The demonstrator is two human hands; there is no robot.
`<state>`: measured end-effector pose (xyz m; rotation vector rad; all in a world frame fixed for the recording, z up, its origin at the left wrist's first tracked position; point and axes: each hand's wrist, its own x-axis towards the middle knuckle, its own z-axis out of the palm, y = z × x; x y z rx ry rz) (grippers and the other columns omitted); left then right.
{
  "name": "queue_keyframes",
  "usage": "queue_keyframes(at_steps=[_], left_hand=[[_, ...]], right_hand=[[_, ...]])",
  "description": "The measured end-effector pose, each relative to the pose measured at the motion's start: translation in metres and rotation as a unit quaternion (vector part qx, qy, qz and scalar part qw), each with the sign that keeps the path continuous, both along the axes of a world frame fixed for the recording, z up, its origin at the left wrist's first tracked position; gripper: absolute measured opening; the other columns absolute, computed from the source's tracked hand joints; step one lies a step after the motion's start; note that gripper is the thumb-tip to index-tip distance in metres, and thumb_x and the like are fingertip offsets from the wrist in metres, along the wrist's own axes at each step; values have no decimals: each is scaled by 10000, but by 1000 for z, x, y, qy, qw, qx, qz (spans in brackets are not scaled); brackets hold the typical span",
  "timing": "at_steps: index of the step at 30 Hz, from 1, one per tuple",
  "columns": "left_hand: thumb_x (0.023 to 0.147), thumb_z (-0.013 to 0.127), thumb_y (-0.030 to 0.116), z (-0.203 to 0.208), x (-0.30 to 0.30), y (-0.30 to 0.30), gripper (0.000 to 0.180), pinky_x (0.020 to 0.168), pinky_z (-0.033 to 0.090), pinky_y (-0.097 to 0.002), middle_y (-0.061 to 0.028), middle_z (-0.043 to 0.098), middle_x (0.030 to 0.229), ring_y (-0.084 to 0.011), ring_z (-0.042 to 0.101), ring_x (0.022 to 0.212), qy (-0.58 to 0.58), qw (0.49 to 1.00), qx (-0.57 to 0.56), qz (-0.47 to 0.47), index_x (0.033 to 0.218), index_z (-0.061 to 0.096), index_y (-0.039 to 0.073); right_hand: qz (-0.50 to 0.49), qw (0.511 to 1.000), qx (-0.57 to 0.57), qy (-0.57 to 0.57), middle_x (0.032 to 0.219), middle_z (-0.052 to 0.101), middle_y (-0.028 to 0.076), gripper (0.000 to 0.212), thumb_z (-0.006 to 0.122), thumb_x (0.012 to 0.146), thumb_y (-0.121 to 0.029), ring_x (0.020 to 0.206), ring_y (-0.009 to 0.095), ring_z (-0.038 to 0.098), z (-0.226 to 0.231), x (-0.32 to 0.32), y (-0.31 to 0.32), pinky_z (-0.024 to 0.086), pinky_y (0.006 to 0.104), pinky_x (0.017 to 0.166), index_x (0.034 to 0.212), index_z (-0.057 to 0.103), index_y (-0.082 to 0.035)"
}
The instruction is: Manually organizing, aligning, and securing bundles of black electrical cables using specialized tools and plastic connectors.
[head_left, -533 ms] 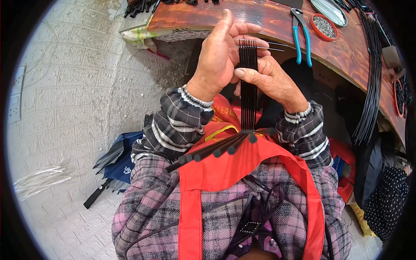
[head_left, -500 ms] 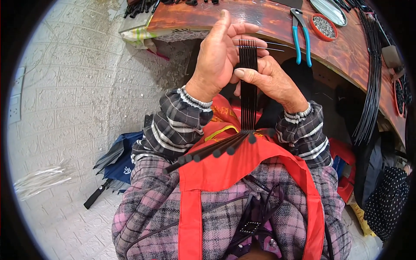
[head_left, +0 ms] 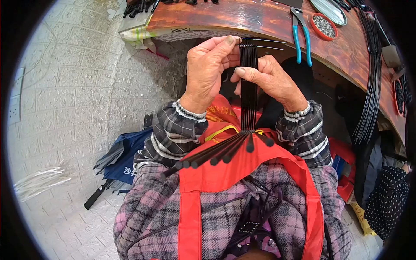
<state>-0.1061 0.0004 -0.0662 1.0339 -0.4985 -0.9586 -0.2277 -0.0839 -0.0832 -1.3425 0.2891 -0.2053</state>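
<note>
My right hand (head_left: 273, 80) is closed around a flat row of thin black rods (head_left: 248, 97), its thumb lying across the front. The row stands upright, and thicker black tubes (head_left: 225, 149) fan out from its lower end over my red apron. Two thin metal wires (head_left: 273, 47) run crosswise through the tops of the rods and stick out to the right. At the rods' upper left corner my left hand (head_left: 208, 69) is closed, thumb and forefinger pinching the left end of a wire. Its other fingers are partly hidden behind the rods.
On the curved wooden table (head_left: 260, 17) lie teal-handled pliers (head_left: 301, 37), partly over its edge. A red bowl (head_left: 324, 27) of small metal bits and a pale dish (head_left: 331, 11) are beside them. Long black rods (head_left: 370, 82) overhang the right edge. A blue umbrella (head_left: 121, 158) leans at left.
My left hand has turned from an open palm beside the rods to a pinch on the wire's left end. The tubes below have shifted and spread; my right hand stays put.
</note>
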Motion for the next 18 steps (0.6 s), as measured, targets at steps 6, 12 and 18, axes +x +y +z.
queue_keyframes(at_steps=[6,12,18], left_hand=[[817,551,122,-3,1,0,186,619,501,-258,-117,604,754,-160,599,659,-14,1000,5,14,883,565,-50],[811,564,149,0,2,2,205,643,500,-266,-121,605,770,-164,602,672,22,1000,13,-8,883,565,-43],[795,562,89,-6,0,6,154,519,418,-221,-74,589,778,-121,548,623,-11,994,45,-101,917,560,-6]], right_hand=[[4,1000,2,0,616,600,53,270,541,820,-240,562,102,577,-5,1,-1,463,204,533,779,612,17],[13,1000,-1,-14,614,600,53,277,536,821,-240,570,105,579,-5,1,-1,460,202,547,777,612,22],[15,1000,-9,-7,627,601,57,291,523,828,-260,578,95,573,-7,-2,-2,453,192,555,796,610,15]])
